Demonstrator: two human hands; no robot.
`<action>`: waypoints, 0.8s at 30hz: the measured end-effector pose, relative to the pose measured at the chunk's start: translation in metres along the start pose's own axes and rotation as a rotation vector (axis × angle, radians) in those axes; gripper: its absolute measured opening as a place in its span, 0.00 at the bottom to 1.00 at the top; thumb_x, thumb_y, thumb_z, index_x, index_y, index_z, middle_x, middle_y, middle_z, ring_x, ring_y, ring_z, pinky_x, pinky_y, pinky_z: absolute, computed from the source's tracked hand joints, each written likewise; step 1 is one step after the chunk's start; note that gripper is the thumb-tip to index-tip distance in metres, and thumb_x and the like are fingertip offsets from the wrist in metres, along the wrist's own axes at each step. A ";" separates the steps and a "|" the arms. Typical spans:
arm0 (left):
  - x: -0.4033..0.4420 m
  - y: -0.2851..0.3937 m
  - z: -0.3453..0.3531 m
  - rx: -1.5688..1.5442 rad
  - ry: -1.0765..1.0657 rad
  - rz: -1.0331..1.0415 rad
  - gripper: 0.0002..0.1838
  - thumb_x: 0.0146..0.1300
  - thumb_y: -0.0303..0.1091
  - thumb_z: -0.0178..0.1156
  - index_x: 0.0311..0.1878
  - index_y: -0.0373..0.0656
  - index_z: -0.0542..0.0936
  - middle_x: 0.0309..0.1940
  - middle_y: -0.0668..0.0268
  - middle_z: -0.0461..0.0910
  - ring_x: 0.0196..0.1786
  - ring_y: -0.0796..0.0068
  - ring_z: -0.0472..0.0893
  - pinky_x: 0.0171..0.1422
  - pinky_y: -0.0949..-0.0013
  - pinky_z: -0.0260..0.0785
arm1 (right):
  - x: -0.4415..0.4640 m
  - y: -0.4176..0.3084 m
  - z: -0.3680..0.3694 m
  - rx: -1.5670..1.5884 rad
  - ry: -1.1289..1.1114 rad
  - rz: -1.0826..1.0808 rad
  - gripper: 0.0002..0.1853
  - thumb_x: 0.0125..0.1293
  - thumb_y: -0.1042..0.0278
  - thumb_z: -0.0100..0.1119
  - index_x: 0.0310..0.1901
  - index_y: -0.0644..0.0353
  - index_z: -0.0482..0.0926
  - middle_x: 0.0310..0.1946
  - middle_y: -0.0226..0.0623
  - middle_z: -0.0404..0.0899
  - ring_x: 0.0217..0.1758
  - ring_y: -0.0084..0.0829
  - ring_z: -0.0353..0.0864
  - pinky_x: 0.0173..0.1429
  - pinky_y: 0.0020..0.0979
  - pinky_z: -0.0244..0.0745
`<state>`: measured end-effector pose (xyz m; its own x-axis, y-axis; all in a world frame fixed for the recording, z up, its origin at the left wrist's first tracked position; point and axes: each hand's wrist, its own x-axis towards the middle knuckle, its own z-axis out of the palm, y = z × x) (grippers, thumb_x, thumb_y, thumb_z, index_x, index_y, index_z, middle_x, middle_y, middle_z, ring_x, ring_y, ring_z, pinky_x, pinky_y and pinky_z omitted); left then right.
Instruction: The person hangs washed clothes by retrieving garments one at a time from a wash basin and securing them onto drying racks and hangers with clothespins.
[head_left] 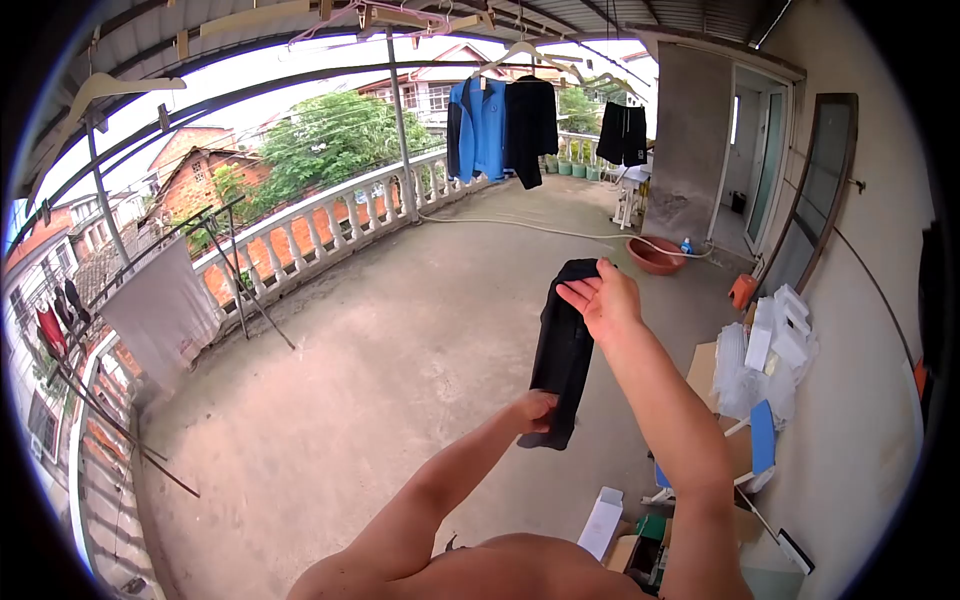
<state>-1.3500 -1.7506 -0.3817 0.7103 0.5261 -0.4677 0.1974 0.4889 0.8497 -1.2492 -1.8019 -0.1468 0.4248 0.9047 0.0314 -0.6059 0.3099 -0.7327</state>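
Black, elongated cloth garment [563, 350]: ahead of our torso, long axis running outward, far end leaning right
Right hand [614, 300]: pinching the far edge, other fingers spread
Left hand [537, 405]: nearer our torso, gripping the lower left edge, fingertips partly hidden
Grey concrete floor [350, 350]: reaches the white balustrade [408, 192] leftward; white foam packaging [787, 346] lies near its right edge

Black garment [562, 350] between both hands [612, 305]

Head-worn view, facing forward and down
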 end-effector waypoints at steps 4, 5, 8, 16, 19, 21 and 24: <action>-0.002 -0.019 -0.011 0.017 0.084 -0.038 0.04 0.54 0.28 0.56 0.34 0.43 0.77 0.24 0.67 0.77 0.23 0.73 0.76 0.21 0.70 0.63 | 0.010 0.017 -0.007 0.016 0.021 0.071 0.16 0.69 0.63 0.43 0.45 0.71 0.63 0.41 0.52 0.68 0.43 0.46 0.75 0.44 0.46 0.81; -0.001 -0.022 -0.019 0.019 0.094 -0.027 0.04 0.54 0.28 0.56 0.34 0.43 0.77 0.24 0.67 0.77 0.23 0.73 0.76 0.21 0.70 0.63 | 0.013 0.020 -0.008 0.017 0.051 0.080 0.17 0.69 0.62 0.43 0.46 0.72 0.62 0.43 0.53 0.67 0.43 0.47 0.75 0.44 0.46 0.81; -0.004 -0.032 -0.032 -0.166 0.250 0.040 0.03 0.49 0.21 0.56 0.28 0.39 0.76 0.17 0.66 0.71 0.19 0.74 0.72 0.16 0.74 0.57 | 0.025 0.028 -0.018 0.027 0.018 0.084 0.18 0.70 0.62 0.42 0.48 0.73 0.61 0.44 0.54 0.67 0.44 0.47 0.74 0.45 0.46 0.81; -0.032 -0.030 -0.039 -0.159 0.234 0.121 0.07 0.54 0.27 0.48 0.33 0.38 0.75 0.27 0.62 0.73 0.29 0.68 0.76 0.29 0.68 0.70 | 0.039 0.054 -0.019 0.068 -0.021 0.136 0.16 0.70 0.62 0.40 0.45 0.72 0.63 0.42 0.53 0.69 0.43 0.47 0.75 0.45 0.44 0.80; -0.020 -0.024 -0.088 -0.408 0.310 0.122 0.10 0.60 0.28 0.44 0.40 0.37 0.75 0.34 0.61 0.78 0.37 0.64 0.79 0.39 0.65 0.72 | 0.058 0.059 -0.015 0.038 0.034 0.117 0.16 0.70 0.62 0.40 0.44 0.71 0.64 0.41 0.52 0.70 0.43 0.47 0.75 0.45 0.44 0.80; -0.017 -0.008 -0.118 -0.444 0.467 0.167 0.11 0.61 0.31 0.43 0.39 0.39 0.75 0.33 0.61 0.78 0.34 0.65 0.78 0.36 0.65 0.71 | 0.067 0.060 -0.012 0.009 0.053 0.105 0.16 0.70 0.61 0.41 0.45 0.69 0.64 0.40 0.51 0.69 0.41 0.47 0.75 0.45 0.46 0.80; -0.018 0.028 -0.166 -0.568 0.391 0.267 0.05 0.57 0.33 0.48 0.31 0.45 0.72 0.23 0.67 0.72 0.26 0.72 0.72 0.26 0.65 0.63 | 0.089 0.071 -0.014 -0.004 0.067 0.064 0.18 0.69 0.61 0.43 0.48 0.71 0.61 0.45 0.53 0.66 0.45 0.47 0.73 0.46 0.48 0.79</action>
<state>-1.4698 -1.6305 -0.3894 0.3720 0.8350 -0.4055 -0.4041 0.5390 0.7390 -1.2450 -1.7031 -0.2052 0.4291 0.9012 -0.0612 -0.6307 0.2504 -0.7345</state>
